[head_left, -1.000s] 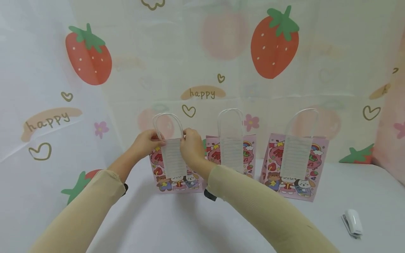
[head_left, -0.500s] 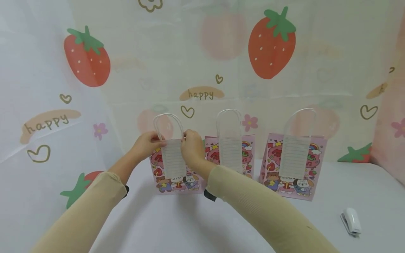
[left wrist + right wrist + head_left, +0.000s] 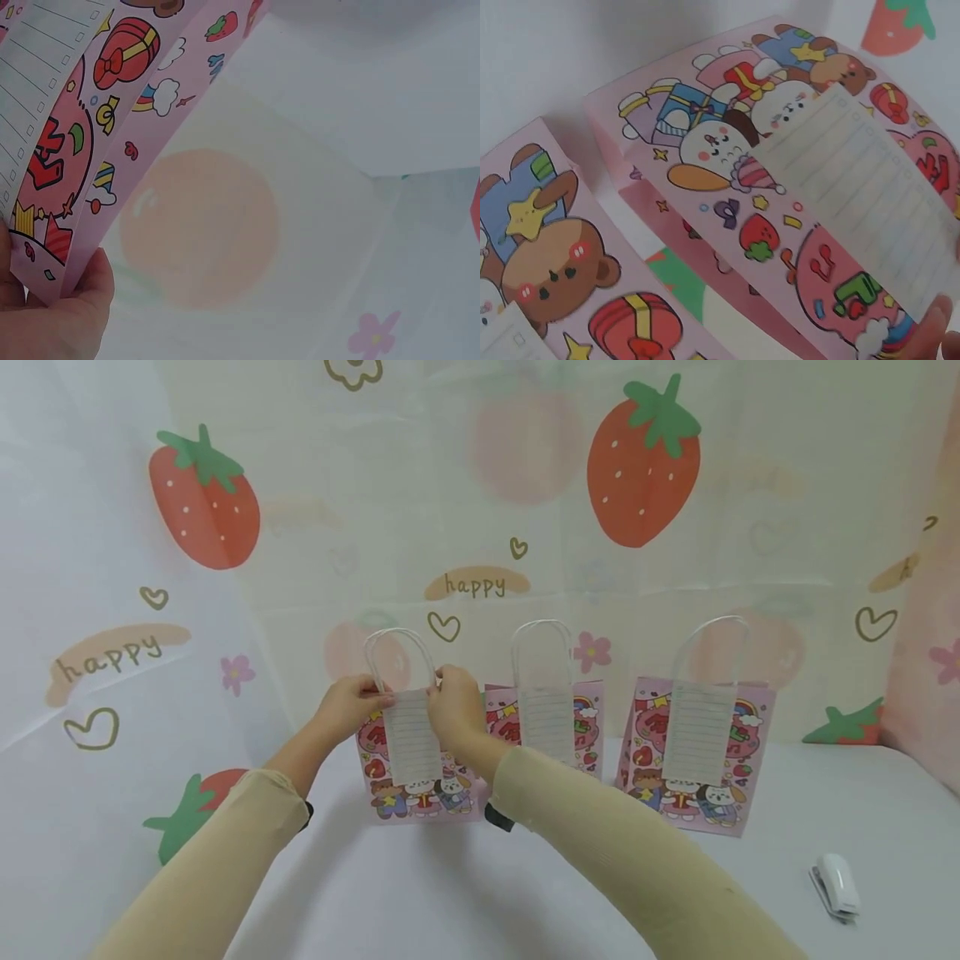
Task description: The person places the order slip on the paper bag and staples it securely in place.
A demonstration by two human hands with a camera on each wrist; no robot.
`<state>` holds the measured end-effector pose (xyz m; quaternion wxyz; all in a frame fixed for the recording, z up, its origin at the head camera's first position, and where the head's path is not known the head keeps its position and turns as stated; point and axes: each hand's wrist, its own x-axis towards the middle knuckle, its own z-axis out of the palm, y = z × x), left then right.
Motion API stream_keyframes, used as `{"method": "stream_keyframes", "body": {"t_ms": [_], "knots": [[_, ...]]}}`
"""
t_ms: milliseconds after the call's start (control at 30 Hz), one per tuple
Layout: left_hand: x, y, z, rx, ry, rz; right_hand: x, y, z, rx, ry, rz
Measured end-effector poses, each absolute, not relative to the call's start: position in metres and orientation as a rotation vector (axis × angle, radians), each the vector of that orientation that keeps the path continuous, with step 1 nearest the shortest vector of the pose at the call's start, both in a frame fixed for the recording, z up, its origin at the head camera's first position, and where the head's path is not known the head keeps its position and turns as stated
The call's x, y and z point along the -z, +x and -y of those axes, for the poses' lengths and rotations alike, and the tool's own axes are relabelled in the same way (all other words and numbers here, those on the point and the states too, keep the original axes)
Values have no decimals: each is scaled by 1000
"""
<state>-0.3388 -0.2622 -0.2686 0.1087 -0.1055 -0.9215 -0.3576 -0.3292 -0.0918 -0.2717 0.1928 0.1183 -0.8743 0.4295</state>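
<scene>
A pink paper gift bag (image 3: 423, 806) with cartoon animals stands upright at the left of a row, its white twisted handles (image 3: 397, 633) raised. Over its front hangs a narrow lined paper sheet (image 3: 412, 743). My left hand (image 3: 351, 703) pinches the bag's top left edge, thumb in front; the left wrist view shows a finger (image 3: 96, 274) behind the bag's side (image 3: 161, 127). At the top right corner, the fingers of my right hand (image 3: 456, 710) are curled over the rim. Fingertips (image 3: 931, 326) lie by the lined sheet (image 3: 862, 202) in the right wrist view.
Two matching gift bags stand to the right, one in the middle (image 3: 587, 727) and one farther right (image 3: 645, 777), each with a lined sheet. A white stapler (image 3: 835, 887) lies at the front right of the white table (image 3: 555, 902). A strawberry-print curtain (image 3: 360, 543) hangs behind.
</scene>
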Motion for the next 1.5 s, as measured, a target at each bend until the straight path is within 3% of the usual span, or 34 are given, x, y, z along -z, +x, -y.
{"method": "stream_keyframes", "body": {"t_ms": [300,633,1500], "knots": [[266,-340,260,1015,-292,2726,244,-315,57,-1315,567,2340],[265,-342,256,1033,-308,2699,218,-290,-18,-1351,613,2239],[267,-336,254,1059,-302,2704,226,-246,-182,-1080,376,2294]]}}
